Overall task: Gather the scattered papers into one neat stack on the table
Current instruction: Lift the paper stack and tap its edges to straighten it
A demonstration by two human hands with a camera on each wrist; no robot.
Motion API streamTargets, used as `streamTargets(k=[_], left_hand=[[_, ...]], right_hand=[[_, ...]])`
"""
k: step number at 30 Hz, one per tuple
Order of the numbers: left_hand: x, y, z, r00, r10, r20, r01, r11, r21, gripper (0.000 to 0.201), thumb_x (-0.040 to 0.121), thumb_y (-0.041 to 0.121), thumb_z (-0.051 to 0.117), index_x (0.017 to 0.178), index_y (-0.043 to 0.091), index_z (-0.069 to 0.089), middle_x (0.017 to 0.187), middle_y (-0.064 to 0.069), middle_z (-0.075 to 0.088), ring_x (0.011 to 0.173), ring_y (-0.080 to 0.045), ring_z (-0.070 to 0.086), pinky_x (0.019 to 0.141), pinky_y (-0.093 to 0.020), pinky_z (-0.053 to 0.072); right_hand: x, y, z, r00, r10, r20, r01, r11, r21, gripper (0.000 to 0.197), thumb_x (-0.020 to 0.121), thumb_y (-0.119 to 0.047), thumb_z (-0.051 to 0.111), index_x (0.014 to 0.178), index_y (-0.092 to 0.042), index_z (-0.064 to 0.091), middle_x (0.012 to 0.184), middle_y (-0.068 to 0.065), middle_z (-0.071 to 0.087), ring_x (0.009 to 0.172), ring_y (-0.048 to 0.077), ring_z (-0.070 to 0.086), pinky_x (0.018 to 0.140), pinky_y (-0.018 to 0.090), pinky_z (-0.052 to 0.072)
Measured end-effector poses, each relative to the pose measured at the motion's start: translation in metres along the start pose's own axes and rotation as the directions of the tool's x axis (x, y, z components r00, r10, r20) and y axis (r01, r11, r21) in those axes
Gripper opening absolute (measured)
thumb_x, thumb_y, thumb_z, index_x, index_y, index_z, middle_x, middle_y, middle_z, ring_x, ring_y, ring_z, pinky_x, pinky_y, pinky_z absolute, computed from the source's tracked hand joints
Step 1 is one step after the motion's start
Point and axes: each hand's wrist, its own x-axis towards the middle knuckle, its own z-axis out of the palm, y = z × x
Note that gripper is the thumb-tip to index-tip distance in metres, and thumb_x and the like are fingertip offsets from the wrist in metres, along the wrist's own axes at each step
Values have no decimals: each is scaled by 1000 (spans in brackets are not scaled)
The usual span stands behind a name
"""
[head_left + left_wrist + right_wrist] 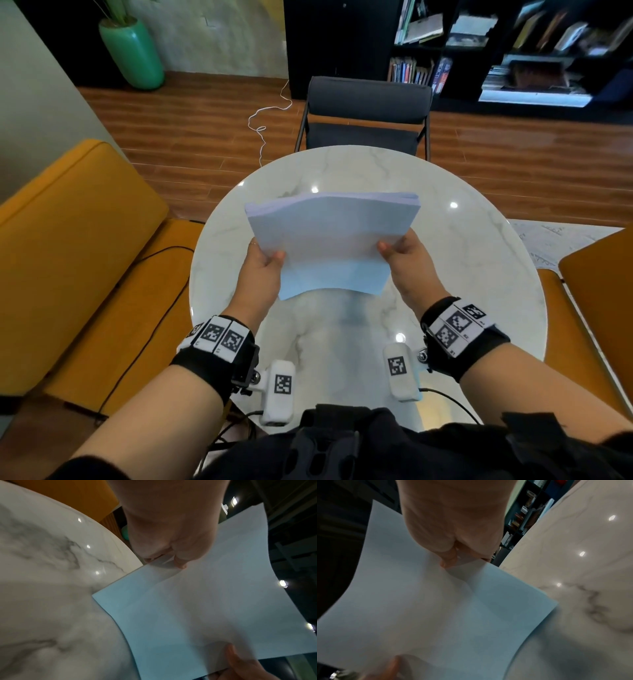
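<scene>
The papers are held as one bundle above the round marble desk, tilted so that the far edge is raised and the near edge hangs low over the desk top; whether that edge touches the marble cannot be told. The left hand pinches the left side, thumb on top and fingers beneath, and the right hand pinches the right side in the same way, so each grip is closed on the bundle. The sheets are bowed slightly between the two grips, and the far edges are seen a little fanned, not yet flush. The step in hand is judged to be squaring: it is best done with the grips loosened just enough for the sheets to slide, the lower edge tapped on the desk, then a side edge, before the bundle is laid flat. Too tight a pinch may keep the bow and the fanning. No container is seen on the desk.
</scene>
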Motion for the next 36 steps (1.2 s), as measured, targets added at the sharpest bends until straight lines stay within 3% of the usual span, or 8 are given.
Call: streamTargets(k=[4, 8, 11, 14, 17, 24, 30, 36], left_hand=[[-3, -3, 3, 998, -42, -38, 44, 997, 56, 32, 99, 14, 51, 130, 20, 54, 121, -3, 65, 113, -24, 62, 98, -41, 50], [-2, 15, -4, 996, 52, -79, -38, 985, 168, 24, 101, 14, 51, 125, 17, 56, 114, -1, 63, 102, -21, 59, 86, -30, 45], [2, 33, -13, 983, 178, -48, -151, 929, 339, 26, 102, 16, 50, 126, 11, 56, 109, -1, 62, 97, -21, 56, 81, -27, 41], [4, 56, -12, 942, 326, 84, -321, 796, 513, 16, 101, 15, 49, 113, 11, 59, 95, -2, 62, 87, -25, 56, 66, -31, 40], [4, 77, -8, 912, 352, 212, -407, 704, 582, 11, 100, 16, 51, 107, 13, 59, 90, -2, 59, 83, -26, 52, 64, -32, 34], [14, 67, -53, 965, 152, 214, -236, 858, 457, 11, 87, 29, 72, 85, 28, 61, 89, 5, 70, 84, -17, 64, 72, -33, 50], [4, 40, -49, 964, -19, 265, 117, 926, -358, 27, 85, 14, 69, 112, 16, 64, 106, -2, 76, 99, -21, 71, 94, -41, 54], [0, 23, -28, 898, -275, 343, 374, 888, -267, 27, 90, 11, 64, 117, 13, 65, 117, -9, 74, 106, -26, 71, 92, -41, 56]], right_hand=[[3, 9, -4, 999, 41, 9, -40, 996, -85, 31, 89, -9, 55, 107, -33, 60, 108, -6, 70, 106, 22, 64, 100, 53, 46], [4, -31, -14, 979, -175, -107, 149, 964, -219, 31, 85, -9, 65, 110, -24, 51, 105, -6, 62, 101, 16, 60, 99, 45, 47], [-5, -78, -22, 863, -504, 38, 423, 680, -598, 75, 78, -25, 76, 141, -20, 37, 139, 1, 46, 129, 18, 41, 112, 35, 32], [-8, -108, -11, 819, -478, 317, 526, 406, -747, 71, 77, -31, 75, 140, -20, 44, 143, 3, 47, 137, 25, 36, 115, 42, 27], [-6, -112, 0, 895, -341, 286, 443, 615, -652, 6, 85, -14, 65, 90, -12, 66, 86, 3, 65, 90, 23, 59, 77, 33, 46], [3, -97, -50, 983, -172, 66, 182, 964, -193, 15, 79, 0, 70, 87, -12, 71, 81, 7, 74, 70, 26, 68, 66, 36, 57], [14, -72, -70, 997, 15, 81, -17, 999, 31, 22, 85, 7, 57, 98, -9, 67, 76, -4, 75, 66, 12, 70, 63, 23, 56], [27, -33, -62, 972, 235, 25, -236, 971, 38, 7, 84, 0, 64, 88, -6, 66, 67, 0, 72, 70, 23, 65, 60, 25, 57]])
